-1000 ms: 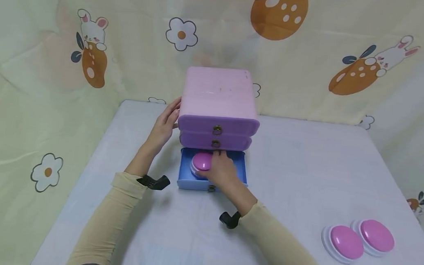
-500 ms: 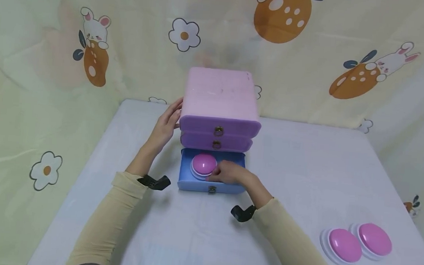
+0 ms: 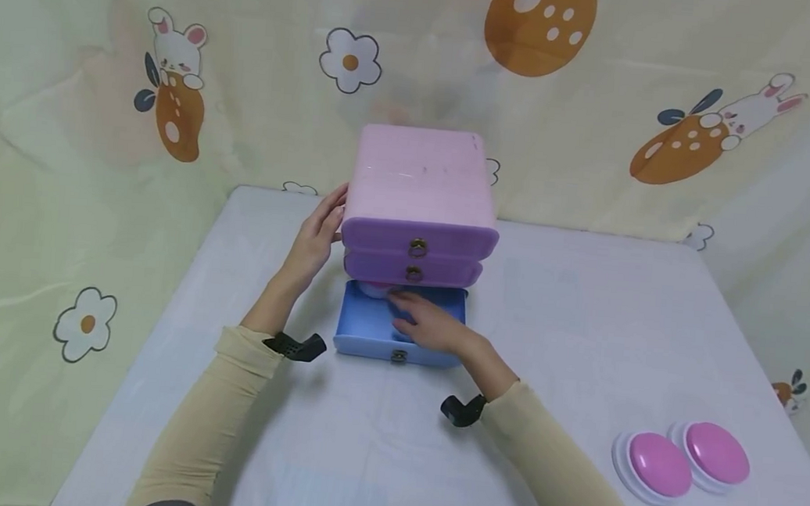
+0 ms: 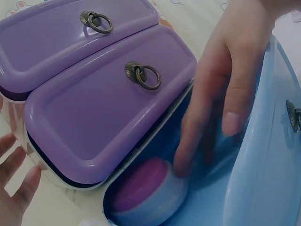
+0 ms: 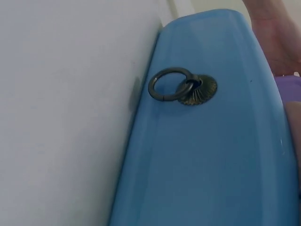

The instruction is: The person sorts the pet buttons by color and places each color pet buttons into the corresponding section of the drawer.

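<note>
A pink-topped round button with a white base (image 4: 143, 186) lies at the back left of the pulled-out blue drawer (image 3: 365, 321), partly under the drawer above in the head view. My right hand (image 3: 430, 325) reaches into that drawer with extended fingers; one fingertip is right at the button's side in the left wrist view. The pink drawer cabinet (image 3: 423, 176) stands at the table's back, with my left hand (image 3: 311, 246) against its left side, fingers straight. In the right wrist view, the blue drawer front (image 5: 211, 150) hides most of the right hand.
Two similar pink buttons, a nearer one (image 3: 660, 464) and a farther one (image 3: 718, 453), sit side by side at the table's right. Two purple drawers, the upper (image 3: 378, 237) and the lower (image 3: 376, 267), are above the blue one. A patterned curtain (image 3: 262, 78) hangs behind the table.
The button in the drawer has slid from near the middle to the back left. My right hand let go of it and its fingers have straightened. The left hand stays at the cabinet.
</note>
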`<state>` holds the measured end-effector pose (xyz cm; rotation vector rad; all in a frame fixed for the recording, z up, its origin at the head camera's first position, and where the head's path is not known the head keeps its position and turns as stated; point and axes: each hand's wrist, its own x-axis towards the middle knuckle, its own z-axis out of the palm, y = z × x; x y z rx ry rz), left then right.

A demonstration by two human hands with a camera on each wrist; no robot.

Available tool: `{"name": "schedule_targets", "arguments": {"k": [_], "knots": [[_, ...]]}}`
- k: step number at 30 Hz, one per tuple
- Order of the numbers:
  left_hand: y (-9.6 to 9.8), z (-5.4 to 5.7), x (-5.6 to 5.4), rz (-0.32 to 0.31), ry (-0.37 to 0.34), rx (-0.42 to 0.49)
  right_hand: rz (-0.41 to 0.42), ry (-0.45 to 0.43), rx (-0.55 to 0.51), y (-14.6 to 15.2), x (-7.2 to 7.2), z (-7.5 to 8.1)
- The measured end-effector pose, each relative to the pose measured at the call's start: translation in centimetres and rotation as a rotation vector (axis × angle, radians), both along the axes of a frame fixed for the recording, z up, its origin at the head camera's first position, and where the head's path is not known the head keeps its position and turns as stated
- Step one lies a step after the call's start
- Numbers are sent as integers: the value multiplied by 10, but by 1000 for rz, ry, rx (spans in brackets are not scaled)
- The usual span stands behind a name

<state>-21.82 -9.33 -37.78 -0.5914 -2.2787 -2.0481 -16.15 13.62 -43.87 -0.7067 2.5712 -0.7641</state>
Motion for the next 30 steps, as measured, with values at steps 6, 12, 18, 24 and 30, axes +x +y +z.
{"name": "schedule_targets", "arguments": {"k": [6,12,18,24,30], "knots": [[0,-2,0,5,-16,16,20,49,4,2,2,-1],[4,-3,-1,-9,-14,20,-34,249,-93,28,40,17],[6,-2,-2,-14,-15,16,-297,445,-119,98,96,28],[5,-2,-1,-17,-21,6,-613,318,266,191,155,32],[3,2,3,8,-27,-17,-584,134,470,245,196,21]]}}
